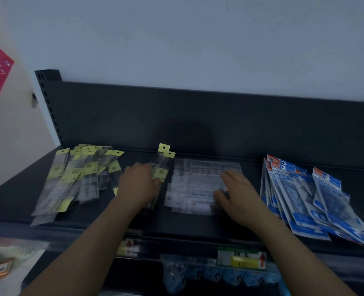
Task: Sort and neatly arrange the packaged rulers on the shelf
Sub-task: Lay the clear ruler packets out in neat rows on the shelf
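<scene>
Gripping stray yellow packs, the left hand seems bound for the yellow pile; the right hand, fingers flat, steadies the clear stack.

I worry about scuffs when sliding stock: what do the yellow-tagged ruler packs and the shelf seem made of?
Yellow-tagged ruler packs: clear glossy plastic sleeves, see-through with pale glints; the yellow tabs look like card or printed film, hard to tell. Shelf: dark matt surface, probably painted metal, judging by the slotted upright at its back left.
</scene>
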### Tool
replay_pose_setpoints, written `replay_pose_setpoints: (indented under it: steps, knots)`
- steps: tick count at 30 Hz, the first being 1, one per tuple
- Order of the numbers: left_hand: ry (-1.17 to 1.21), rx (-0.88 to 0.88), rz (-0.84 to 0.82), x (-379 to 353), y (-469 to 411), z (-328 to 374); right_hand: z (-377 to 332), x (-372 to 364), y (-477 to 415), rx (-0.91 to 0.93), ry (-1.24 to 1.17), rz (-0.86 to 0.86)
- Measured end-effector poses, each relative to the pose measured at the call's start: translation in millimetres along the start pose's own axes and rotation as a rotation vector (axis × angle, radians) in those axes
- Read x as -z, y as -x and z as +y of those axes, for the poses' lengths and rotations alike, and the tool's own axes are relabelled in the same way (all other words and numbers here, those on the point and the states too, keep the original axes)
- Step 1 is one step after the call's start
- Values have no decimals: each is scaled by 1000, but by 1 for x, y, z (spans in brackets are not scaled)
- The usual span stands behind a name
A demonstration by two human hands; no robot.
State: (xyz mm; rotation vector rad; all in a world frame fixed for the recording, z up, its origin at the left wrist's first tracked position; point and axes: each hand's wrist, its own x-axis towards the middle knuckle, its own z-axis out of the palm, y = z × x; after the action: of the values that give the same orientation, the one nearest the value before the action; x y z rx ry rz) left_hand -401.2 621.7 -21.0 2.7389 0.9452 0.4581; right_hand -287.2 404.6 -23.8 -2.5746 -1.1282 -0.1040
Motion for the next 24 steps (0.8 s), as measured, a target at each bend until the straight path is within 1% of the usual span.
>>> replay_pose_setpoints:
  steps: [2, 5, 8, 11, 16, 21, 24]
  knots:
    - [-3, 57, -107, 6, -14, -8, -15, -3, -9, 21, -38, -21]
    - [71, 118, -284, 16, -27, -6, -35, -8, -22, 32, -88, -42]
    - [96, 165, -372, 22, -39, -2, -46, -15, -31, 37, -112, -28]
    - [116, 163, -422, 22, -47, -6, -55, -17, -35, 38, -118, -28]
    - [219, 143, -478, 13, -57, -23, -68, -23, -42, 8, -153, -43]
    - [291, 114, -359, 34, -62, -54, -81, -31, -56, 18, -163, -46]
    - [514, 115, -315, 51, -65, -79, -97, -37, -68, 16, -229, -40]
